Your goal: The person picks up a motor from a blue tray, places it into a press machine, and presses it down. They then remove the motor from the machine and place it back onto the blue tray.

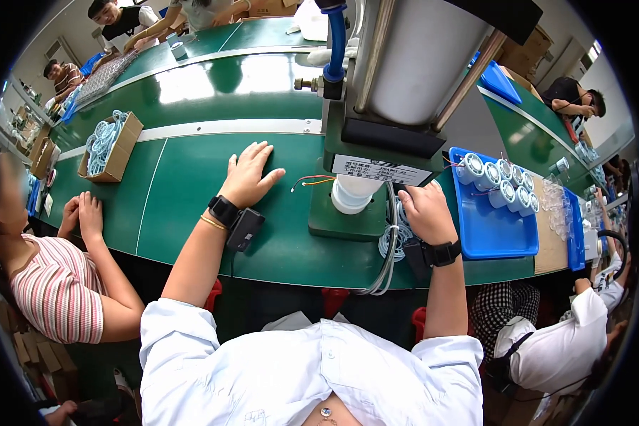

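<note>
My left hand (250,177) lies on the green worktable with its fingers spread and nothing in it. Right of it stands a bench press with a dark green base (344,226). Under the press head sits a white cylindrical part (353,195), and thin coloured wires (314,181) stick out from it to the left. My right hand (431,214) is just right of the press, thumb apart from the fingers; the press head partly hides the fingertips. A coil of pale blue cable (390,245) lies between that hand and the base.
A blue tray (500,245) at right holds several white cylindrical parts. Beyond it are clear plastic pieces (557,209). A cardboard box (124,149) of coiled cables stands at left. A person in a striped top (64,287) sits close by on the left; other people sit around.
</note>
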The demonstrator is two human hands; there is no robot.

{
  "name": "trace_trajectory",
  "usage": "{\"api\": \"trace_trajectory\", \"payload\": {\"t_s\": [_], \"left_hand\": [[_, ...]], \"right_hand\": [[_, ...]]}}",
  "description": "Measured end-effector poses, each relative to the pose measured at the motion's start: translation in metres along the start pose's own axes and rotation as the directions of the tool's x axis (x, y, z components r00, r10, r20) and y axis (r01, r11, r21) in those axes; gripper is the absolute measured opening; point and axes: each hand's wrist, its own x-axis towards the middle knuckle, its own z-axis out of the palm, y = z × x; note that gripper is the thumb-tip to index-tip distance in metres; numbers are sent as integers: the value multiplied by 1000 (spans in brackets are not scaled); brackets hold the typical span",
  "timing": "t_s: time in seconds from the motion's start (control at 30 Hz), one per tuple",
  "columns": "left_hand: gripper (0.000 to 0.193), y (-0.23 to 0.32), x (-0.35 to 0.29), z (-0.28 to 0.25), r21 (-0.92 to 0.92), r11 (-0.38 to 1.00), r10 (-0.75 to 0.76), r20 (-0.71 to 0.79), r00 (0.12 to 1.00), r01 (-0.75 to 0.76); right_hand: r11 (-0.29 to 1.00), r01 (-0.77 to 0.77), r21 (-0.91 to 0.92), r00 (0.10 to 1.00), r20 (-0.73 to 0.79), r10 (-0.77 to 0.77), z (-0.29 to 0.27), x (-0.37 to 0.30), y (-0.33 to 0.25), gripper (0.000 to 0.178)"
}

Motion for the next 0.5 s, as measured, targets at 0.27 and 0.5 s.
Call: {"api": "trace_trajectory", "payload": {"t_s": [0.27, 0.5], "left_hand": [[64, 3, 2, 9, 173, 982, -86, 42, 995, 77], [60, -6, 2, 4, 127, 992, -12, 23, 1000, 9]], "right_hand": [[948, 100, 301, 992, 42, -118, -26, 11, -21, 39], [767, 260, 587, 964, -208, -167, -13, 29, -84, 42]]}}
